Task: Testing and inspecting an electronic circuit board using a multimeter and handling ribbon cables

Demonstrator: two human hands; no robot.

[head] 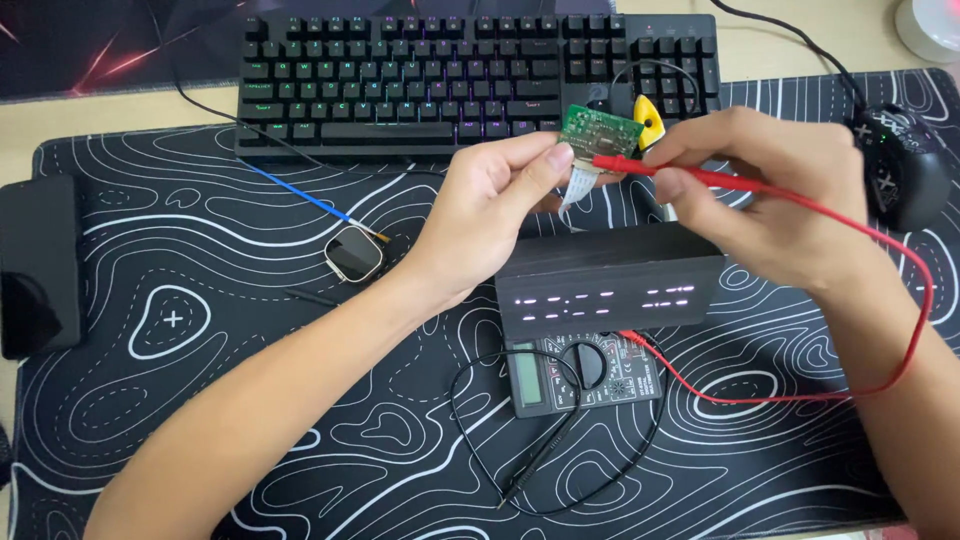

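**Red probe meets small green board above the black box**

The left hand [490, 205] pinches a small green circuit board [600, 132] between thumb and fingertips, its grip closed on the lower left edge where a white ribbon cable [577, 187] hangs down. The board is held up in the air, just near of the keyboard [420, 70] and above the far edge of a black box [610, 280] with glowing dashes on its front. The right hand [775, 190] has its grip clenched on a red probe [640, 168], the tip lying against the board's lower edge. The probe's red lead [890, 300] loops right and back to a multimeter [585, 372] lying flat on the table, just near of the box. A black probe [530, 462] and its looped wire lie loose beside the meter on the patterned desk mat [200, 400]. A square smartwatch body [353, 253] sits left of the left wrist, and a black mouse [905, 160] rests at the far right.
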